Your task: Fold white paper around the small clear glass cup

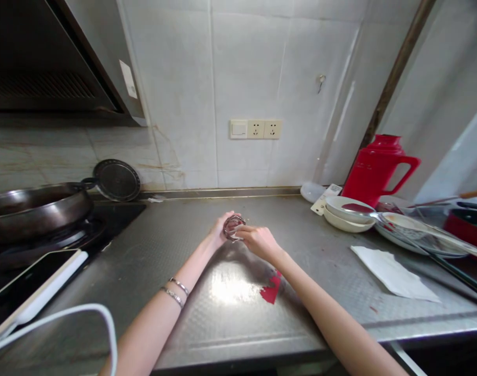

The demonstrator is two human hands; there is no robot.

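Your left hand (218, 230) wraps around a small round container (228, 225), and its grip looks closed on the side wall. The container is in front of you, just above the middle of the metal worktop (176, 224), with its dark-rimmed opening tilted towards you. That angle probably lets you see inside while your right hand (261, 241) works at the mouth. Your right fingers are bent together over the rim, with something pale beside the tips; whether they pinch it or only touch the container, you cannot tell from here. The left hand seems to serve as the steady one, leaving the right free for finer work.

Count what lies about: one container, one torn red scrap (270, 290) near your right forearm, and one white napkin (395, 274) lying flat further right. Beyond it you have two bowls (346, 222), one nested in the other, probably to save room, and one red flask (373, 169) standing upright behind them by the wall. Two bracelets (173, 295) circle your left wrist. To your left there is one pan (38, 209) on the stove, one phone (35, 279) near its edge, and one dark round disc (117, 180) leaning against the wall. On the tiles sit one switch (239, 129) and two sockets (264, 129).
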